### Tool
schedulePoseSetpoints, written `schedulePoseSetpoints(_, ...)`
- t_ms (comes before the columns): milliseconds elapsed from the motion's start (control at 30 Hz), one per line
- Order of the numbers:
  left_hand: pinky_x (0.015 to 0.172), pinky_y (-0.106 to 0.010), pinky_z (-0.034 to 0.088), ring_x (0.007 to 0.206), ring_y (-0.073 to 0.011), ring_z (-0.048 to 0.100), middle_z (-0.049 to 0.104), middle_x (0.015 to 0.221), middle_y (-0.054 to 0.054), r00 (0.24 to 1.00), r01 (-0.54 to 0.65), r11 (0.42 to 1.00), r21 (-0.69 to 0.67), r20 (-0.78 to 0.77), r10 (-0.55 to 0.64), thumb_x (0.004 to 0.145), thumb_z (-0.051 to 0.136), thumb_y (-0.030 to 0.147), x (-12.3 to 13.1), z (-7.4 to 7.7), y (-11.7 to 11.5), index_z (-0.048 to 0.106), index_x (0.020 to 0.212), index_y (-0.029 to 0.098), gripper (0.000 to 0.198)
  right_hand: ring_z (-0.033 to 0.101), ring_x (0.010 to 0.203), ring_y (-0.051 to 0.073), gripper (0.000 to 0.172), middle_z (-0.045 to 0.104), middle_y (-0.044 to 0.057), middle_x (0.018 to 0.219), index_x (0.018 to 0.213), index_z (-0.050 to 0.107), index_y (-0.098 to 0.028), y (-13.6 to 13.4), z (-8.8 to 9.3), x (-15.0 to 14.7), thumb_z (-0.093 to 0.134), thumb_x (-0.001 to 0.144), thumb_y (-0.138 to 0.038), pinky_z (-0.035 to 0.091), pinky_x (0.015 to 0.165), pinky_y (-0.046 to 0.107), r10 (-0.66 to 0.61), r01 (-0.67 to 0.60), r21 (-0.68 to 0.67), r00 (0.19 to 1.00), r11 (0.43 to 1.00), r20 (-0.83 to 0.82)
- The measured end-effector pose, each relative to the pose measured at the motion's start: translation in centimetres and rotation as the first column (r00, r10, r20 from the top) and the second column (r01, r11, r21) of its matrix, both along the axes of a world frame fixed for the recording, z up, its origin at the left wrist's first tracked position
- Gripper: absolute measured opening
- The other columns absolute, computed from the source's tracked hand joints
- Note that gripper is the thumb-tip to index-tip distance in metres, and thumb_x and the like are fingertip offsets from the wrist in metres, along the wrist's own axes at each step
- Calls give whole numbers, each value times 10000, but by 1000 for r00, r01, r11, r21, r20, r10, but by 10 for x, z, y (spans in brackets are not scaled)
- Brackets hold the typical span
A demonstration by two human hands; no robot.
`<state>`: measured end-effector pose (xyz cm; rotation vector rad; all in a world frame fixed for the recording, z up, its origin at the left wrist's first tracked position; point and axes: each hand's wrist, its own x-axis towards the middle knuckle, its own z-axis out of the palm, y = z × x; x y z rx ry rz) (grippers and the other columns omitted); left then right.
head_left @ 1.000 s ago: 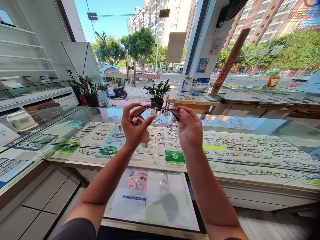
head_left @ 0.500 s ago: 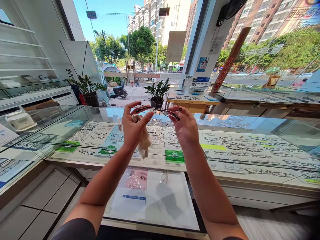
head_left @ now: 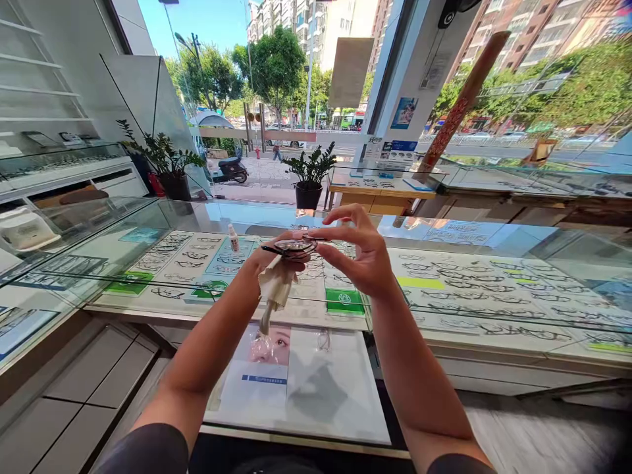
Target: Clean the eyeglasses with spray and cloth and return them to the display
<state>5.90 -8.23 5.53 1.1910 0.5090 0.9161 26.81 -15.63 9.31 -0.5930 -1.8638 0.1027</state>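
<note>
A pair of thin dark-framed eyeglasses [head_left: 295, 246] is held over the glass counter, turned nearly edge-on with its temples drawn in close to the lenses. My left hand [head_left: 269, 258] grips the glasses from the left, and a crumpled beige cloth [head_left: 276, 284] hangs from the same hand. From the other side, my right hand [head_left: 363, 253] has its thumb and index finger at the right end of the frame, around a thin dark piece of it. Its other fingers are raised and bent. Part of my left fingers is hidden behind the glasses and cloth.
Under the glass countertop [head_left: 197, 210] lie rows of eyeglasses [head_left: 469, 280] and green cards [head_left: 344, 301]. A small white spray bottle [head_left: 233, 238] stands left of my hands. Beyond the counter is a potted plant [head_left: 309, 178]. A poster [head_left: 266, 388] lies below, nearer me.
The glasses have come down and turned from facing forward to nearly edge-on, with the temples folded in. My right hand has moved lower, its fingers more spread. The cloth hangs lower.
</note>
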Motion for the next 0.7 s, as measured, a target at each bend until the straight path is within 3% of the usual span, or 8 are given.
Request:
schedulePoseSetpoints(67,411,-186,293,479,-84,416,493,594,26,993,116,972,-203,-2,-119,754,891,432,4,-3,7,588,741,194,386,641,1206,240,146,700,31,1223,1163,889,-387,0,1,-1,787,1058,-385,480,1155,498,-20,19,27,999,999,49)
schedulePoseSetpoints(133,430,-185,262,479,-80,380,433,584,38,985,158,940,-303,-13,-169,822,832,387,6,-5,11,535,731,201,362,640,1195,240,118,710,33,1225,1107,884,-354,1,1,-2,773,1068,-362,482,1132,488,-37,35,31,996,999,83)
schedulePoseSetpoints(233,455,-200,220,473,-72,301,346,572,66,982,157,942,-296,-55,-181,819,844,346,7,-7,15,470,730,217,405,654,1181,246,147,750,43,1221,1056,856,-298,7,-1,-4,743,1087,-387,490,1121,485,-31,34,-24,991,999,131)
schedulePoseSetpoints(333,502,-203,276,514,-69,322,415,624,70,978,110,975,-191,-152,-140,754,907,367,3,-13,28,493,793,219,441,694,1146,243,217,804,51,1181,1015,811,-255,19,-5,-4,707,1109,-421,504,1112,476,7,4,-94,994,996,112)
schedulePoseSetpoints(400,535,-218,316,545,-80,369,481,662,50,961,7,998,-67,-276,-25,796,878,434,-3,-22,44,519,808,215,421,714,1123,242,258,821,52,1132,999,789,-245,32,-8,-2,696,1113,-457,516,1087,464,12,-2,-140,997,990,75)
schedulePoseSetpoints(467,539,-242,283,545,-88,348,459,639,47,906,-159,983,94,-382,183,860,814,482,-12,-36,64,499,764,216,423,714,1100,247,294,820,53,1088,999,784,-243,50,-13,2,691,1108,-499,519,1061,455,-23,35,-175,997,984,69)
schedulePoseSetpoints(567,564,-275,230,547,-96,263,352,594,61,718,-387,855,346,-468,515,952,710,526,-28,-62,91,422,697,229,485,691,1065,257,316,813,63,1054,994,786,-232,83,-21,8,686,1098,-513,501,1041,448,-119,140,-183,985,973,124)
schedulePoseSetpoints(700,624,-297,249,585,-125,296,334,590,52,513,-478,719,505,-505,695,988,644,475,-40,-95,112,394,676,237,466,669,1093,277,213,819,78,1079,1008,800,-218,132,-36,12,704,1075,-396,457,1056,447,-215,290,-238,931,927,296)
